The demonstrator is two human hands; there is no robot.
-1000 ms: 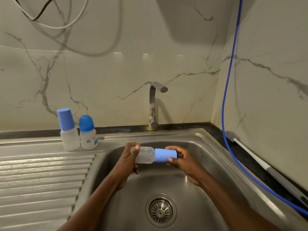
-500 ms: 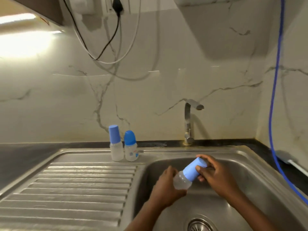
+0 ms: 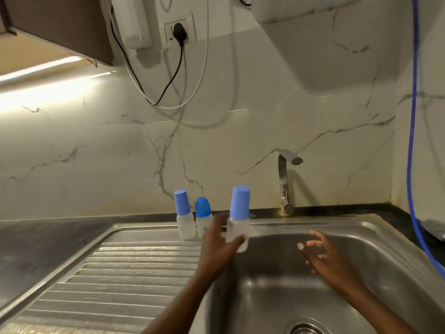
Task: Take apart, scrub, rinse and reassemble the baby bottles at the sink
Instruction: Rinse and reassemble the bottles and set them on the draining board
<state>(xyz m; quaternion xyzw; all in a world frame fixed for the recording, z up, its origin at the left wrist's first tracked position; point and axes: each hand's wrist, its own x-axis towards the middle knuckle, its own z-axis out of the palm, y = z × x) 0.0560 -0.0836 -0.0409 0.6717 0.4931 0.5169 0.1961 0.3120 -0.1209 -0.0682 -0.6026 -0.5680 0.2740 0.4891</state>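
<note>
My left hand [image 3: 218, 242] grips the clear body of a small baby bottle [image 3: 238, 218] with a tall light-blue cap, upright at the left edge of the steel sink basin [image 3: 361, 249]. My right hand [image 3: 317, 254] hovers over the basin with fingers spread, holding nothing. Two more bottles stand at the back of the drainboard: one with a tall light-blue cap [image 3: 184, 214] and one with a rounded darker-blue cap [image 3: 203, 216], just left of the held bottle.
The ribbed drainboard [image 3: 115, 285] lies to the left. A steel tap [image 3: 285, 182] rises behind the basin, and the drain [image 3: 304, 330] sits at the bottom. A blue hose [image 3: 413, 141] hangs down the right wall. A bottle brush head [image 3: 434, 229] lies at the right edge.
The bottle went from lying sideways between both hands to upright in my left hand, moved left toward the other bottles. My right hand let go of the cap. The view tilted upward.
</note>
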